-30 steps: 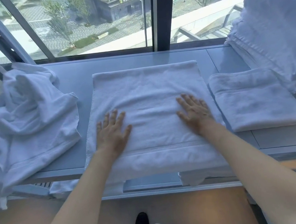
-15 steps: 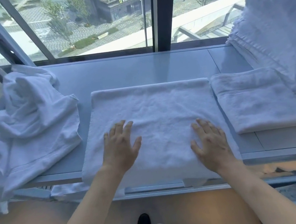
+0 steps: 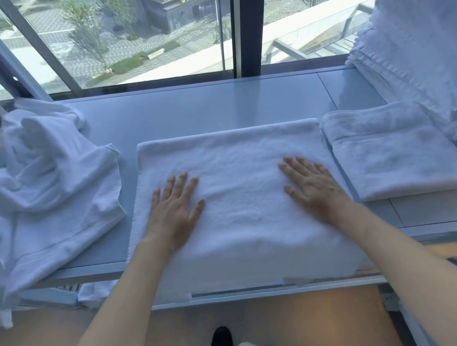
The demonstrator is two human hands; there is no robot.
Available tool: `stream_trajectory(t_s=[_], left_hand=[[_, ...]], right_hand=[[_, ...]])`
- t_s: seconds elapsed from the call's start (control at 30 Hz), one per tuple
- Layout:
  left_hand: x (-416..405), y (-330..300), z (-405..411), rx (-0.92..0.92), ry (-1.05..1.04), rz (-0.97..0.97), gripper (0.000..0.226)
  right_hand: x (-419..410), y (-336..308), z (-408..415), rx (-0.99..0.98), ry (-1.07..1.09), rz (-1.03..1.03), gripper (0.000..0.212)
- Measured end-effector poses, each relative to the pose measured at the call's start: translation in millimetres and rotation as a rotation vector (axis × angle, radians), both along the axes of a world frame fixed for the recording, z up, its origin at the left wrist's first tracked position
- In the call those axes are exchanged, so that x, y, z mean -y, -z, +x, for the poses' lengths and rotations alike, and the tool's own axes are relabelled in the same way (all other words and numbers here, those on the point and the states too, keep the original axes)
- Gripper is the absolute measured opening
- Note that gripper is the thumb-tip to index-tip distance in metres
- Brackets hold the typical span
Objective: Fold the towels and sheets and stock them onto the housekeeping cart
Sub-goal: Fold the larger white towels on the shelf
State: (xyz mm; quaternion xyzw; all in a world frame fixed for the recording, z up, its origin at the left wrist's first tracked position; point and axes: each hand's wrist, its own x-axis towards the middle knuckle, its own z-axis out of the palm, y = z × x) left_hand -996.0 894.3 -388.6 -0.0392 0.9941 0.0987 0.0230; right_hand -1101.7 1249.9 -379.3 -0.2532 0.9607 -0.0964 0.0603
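Centre towel [image 3: 239,177]: white terry cloth, nubby matt pile, flat woven band along far hem. Folded towel [image 3: 395,148] at 3 o'clock: same terry, matt. Crumpled sheet [image 3: 46,194] at 9 o'clock: thinner smooth cloth, creased. Stack [image 3: 426,54] at 2 o'clock: soft white cloth w/ ribbed edges. Ledge [image 3: 211,107]: smooth, satin, faint sheen. Floor [image 3: 318,325] at 6 o'clock: smooth, glossy, wood-toned.

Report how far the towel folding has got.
Done: one folded towel lies flat, beside a tall stack at right. In hand: left hand and right hand press flat on the middle towel. Left: the crumpled pile. No cart in view.
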Motion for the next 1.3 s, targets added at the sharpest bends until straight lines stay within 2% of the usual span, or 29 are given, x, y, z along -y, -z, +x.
stream_trajectory(t_s=[0.2,0.37,0.5,0.67,0.87,1.07,1.2,1.3], left_hand=[[-11,2,58,-0.015,0.017,0.036,0.071],[-24,13,113,-0.073,0.051,-0.008,0.068],[-26,12,111,-0.068,0.038,-0.042,0.069],[-22,7,109,-0.081,0.065,-0.009,0.071],[-5,19,135,-0.168,0.132,-0.044,0.085],[-7,16,130,-0.203,0.129,-0.1,0.09],[-14,12,139,-0.343,0.148,-0.097,0.066],[-19,4,146,-0.416,0.146,-0.103,0.06]], right_hand=[[-16,-2,61,0.05,-0.029,-0.018,0.063],[-37,11,117,0.006,-0.034,-0.003,0.063],[-35,10,112,-0.009,-0.044,0.003,0.064],[-36,1,103,0.0,-0.113,0.042,0.077],[-58,11,111,-0.12,-0.227,0.088,0.107],[-59,15,109,-0.194,-0.258,0.107,0.1],[-59,13,126,-0.258,-0.219,0.01,0.089],[-57,4,142,-0.325,-0.171,-0.09,0.079]])
